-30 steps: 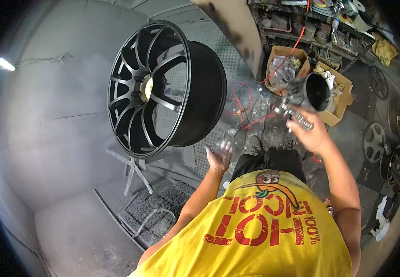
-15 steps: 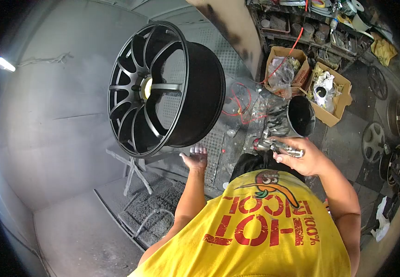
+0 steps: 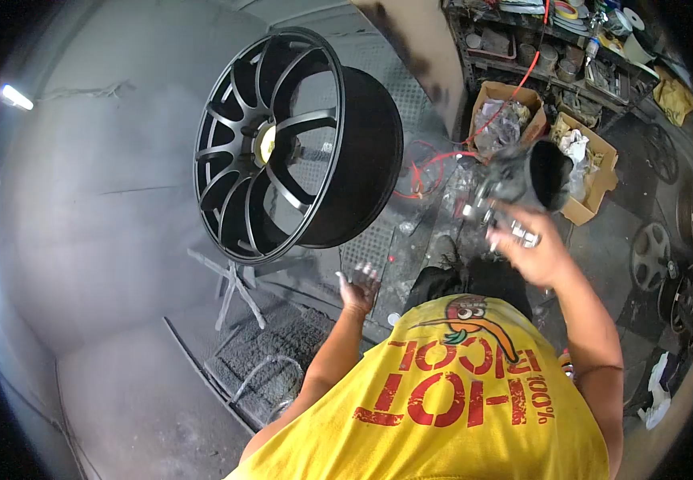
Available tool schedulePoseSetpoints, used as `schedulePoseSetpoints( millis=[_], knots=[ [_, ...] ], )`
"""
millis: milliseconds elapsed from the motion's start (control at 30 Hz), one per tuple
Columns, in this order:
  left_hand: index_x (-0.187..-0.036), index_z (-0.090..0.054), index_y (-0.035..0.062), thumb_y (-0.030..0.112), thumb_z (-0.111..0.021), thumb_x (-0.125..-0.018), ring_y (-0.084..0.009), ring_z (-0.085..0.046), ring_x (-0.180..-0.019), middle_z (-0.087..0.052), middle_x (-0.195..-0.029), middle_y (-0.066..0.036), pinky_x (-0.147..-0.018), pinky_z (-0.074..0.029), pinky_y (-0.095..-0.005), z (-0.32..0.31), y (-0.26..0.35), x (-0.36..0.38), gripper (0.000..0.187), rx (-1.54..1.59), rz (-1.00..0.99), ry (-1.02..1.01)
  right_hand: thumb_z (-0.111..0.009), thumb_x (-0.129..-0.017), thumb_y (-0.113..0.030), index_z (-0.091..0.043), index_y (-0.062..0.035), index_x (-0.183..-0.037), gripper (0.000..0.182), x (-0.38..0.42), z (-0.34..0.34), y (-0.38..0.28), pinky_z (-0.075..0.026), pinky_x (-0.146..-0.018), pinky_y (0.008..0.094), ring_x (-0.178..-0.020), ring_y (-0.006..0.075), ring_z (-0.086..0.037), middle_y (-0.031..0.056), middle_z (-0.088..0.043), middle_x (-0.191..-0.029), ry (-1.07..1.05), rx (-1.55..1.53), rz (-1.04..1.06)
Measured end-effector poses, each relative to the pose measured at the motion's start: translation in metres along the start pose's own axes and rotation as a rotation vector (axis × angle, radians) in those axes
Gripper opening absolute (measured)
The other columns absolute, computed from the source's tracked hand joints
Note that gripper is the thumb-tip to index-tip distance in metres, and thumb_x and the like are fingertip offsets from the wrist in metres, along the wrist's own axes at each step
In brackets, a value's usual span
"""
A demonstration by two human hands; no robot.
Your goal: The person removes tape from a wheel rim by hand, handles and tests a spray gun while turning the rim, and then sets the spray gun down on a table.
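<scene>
A dark grey multi-spoke wheel rim (image 3: 338, 120) is held up in front of me, its spoked face turned left. Pale yellow material shows at its hub. Just below the rim's lower edge is my left hand (image 3: 359, 290), empty, with its fingers spread and whitish dust on the fingertips. My right hand (image 3: 537, 252) is wrapped round a metal spray gun (image 3: 527, 234). The gun carries a large dark, paint-stained cup (image 3: 518, 178) whose black opening faces right. Gun and cup are blurred by motion.
A dusty metal stand (image 3: 238, 292) is under the rim. Red hose (image 3: 418, 180) lies on the floor ahead. Two cardboard boxes (image 3: 586, 212) of plastic and paper stand near a cluttered shelf (image 3: 538, 68). More wheels (image 3: 650, 256) lean at the right.
The rim has turned, so its spokes point differently. My right hand has moved the spray gun up and to the right. My left hand has shifted slightly right and down, away from the rim.
</scene>
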State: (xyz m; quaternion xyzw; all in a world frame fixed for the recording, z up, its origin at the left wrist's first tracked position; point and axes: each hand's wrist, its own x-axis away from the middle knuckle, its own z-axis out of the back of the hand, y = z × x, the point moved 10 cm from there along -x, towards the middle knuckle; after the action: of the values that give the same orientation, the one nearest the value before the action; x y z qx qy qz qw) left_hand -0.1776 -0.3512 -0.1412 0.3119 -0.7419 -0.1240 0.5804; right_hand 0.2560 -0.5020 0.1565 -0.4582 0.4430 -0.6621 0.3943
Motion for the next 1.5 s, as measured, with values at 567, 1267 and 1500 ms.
schedulePoseSetpoints(
  millis=[567, 1267, 1500],
  knots=[
    [-0.140, -0.042, 0.0043, 0.076, -0.032, -0.089, -0.0307, -0.042, -0.133, -0.048, -0.141, -0.012, -0.111, -0.032, -0.0464, -0.101, 0.012, -0.007, 0.088, 0.426, -0.045, -0.130, -0.066, -0.091, -0.014, -0.055, -0.0018, -0.134, 0.046, -0.020, 0.041, 0.022, -0.048, -0.085, 0.0266, -0.088, 0.0110, -0.060, 0.0028, -0.067, -0.101, 0.335, -0.077, 0.079],
    [-0.151, -0.030, 0.0125, 0.066, -0.031, -0.097, -0.0274, -0.031, -0.143, -0.036, -0.155, -0.008, -0.117, -0.020, -0.0440, 0.001, 0.020, 0.020, 0.076, -0.075, -0.059, 0.030, -0.068, -0.089, -0.015, -0.058, -0.0031, -0.131, 0.045, 0.016, 0.061, 0.003, -0.048, -0.084, 0.0283, -0.088, 0.0121, -0.059, 0.0064, -0.067, -0.100, 0.234, -0.111, 0.068],
    [-0.131, -0.054, 0.0101, 0.039, -0.044, -0.102, -0.0207, -0.060, -0.102, -0.063, -0.112, -0.005, -0.086, -0.048, -0.0348, -0.112, -0.105, 0.080, 0.042, -0.468, 0.088, -0.305, -0.063, -0.093, -0.017, -0.045, -0.0119, -0.145, 0.055, 0.041, -0.025, 0.010, -0.053, -0.067, 0.0241, -0.086, 0.0068, -0.059, 0.0022, -0.067, -0.108, -0.504, -0.155, -0.032]
  ],
)
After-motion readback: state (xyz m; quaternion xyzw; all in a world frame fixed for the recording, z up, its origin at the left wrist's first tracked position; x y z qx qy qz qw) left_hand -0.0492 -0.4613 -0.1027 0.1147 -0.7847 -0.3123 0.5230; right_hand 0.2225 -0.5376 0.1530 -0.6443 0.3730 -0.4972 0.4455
